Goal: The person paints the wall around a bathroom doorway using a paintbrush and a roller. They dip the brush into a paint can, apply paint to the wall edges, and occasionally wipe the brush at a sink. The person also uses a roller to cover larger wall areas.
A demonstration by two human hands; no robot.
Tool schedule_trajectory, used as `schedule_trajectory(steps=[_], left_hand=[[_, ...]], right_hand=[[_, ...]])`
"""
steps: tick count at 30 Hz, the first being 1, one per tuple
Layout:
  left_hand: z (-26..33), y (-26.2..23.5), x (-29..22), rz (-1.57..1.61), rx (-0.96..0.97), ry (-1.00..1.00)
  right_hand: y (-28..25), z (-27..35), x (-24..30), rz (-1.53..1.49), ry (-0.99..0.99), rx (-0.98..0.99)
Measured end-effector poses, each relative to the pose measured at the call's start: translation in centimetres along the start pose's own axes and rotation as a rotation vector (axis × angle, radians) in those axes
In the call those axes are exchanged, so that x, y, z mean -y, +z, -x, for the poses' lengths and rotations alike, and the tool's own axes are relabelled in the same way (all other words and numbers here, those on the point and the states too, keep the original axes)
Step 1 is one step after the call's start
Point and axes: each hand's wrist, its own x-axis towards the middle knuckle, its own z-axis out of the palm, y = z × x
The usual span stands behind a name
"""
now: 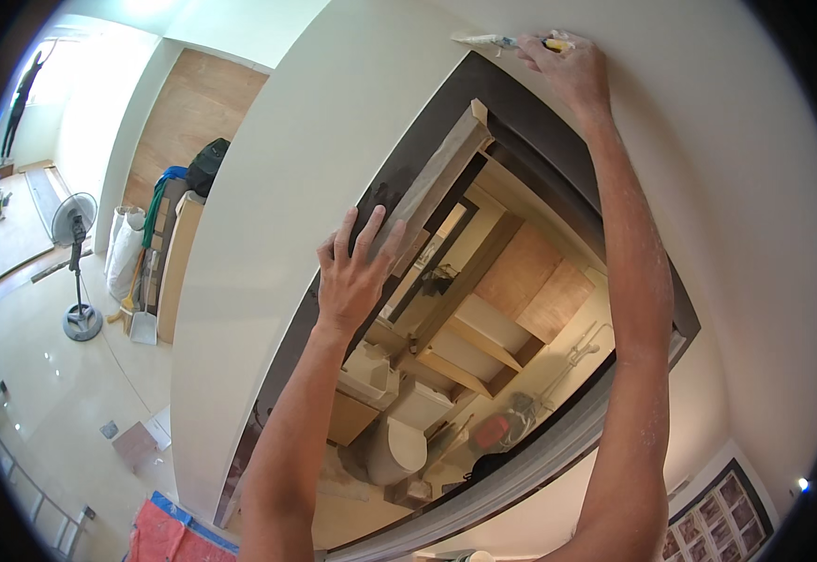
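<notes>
My right hand (572, 75) is raised to the wall above the top corner of a dark door frame (521, 89). Its fingers are closed round a putty knife (493, 41) with a yellow handle and a blade smeared white. The blade points left and lies against or very close to the pale wall (268, 234). White dust coats my right hand and forearm. Lower and to the left, my left hand (354, 281) rests with spread fingers on the dark frame's left side, holding nothing.
Through the doorway is a bathroom with a toilet (397, 450), a sink (368, 372) and wooden shelving (469, 361). At left stand a fan (77, 229), a white dustpan (144, 327) and rolled white material (125, 248). A ladder (38, 506) and red-blue cloth (170, 534) are lower left.
</notes>
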Motion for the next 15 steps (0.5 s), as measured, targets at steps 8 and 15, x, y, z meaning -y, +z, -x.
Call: schedule_trajectory(steps=[8,15], left_hand=[[-0.1,-0.1,0.1,-0.016,0.005,0.003],[-0.1,-0.3,-0.1,0.000,0.015,-0.007]], right_hand=[[-1.4,0.9,0.8,-0.016,0.068,0.050],[-1.8,1.3,0.1,0.002,0.113,0.035]])
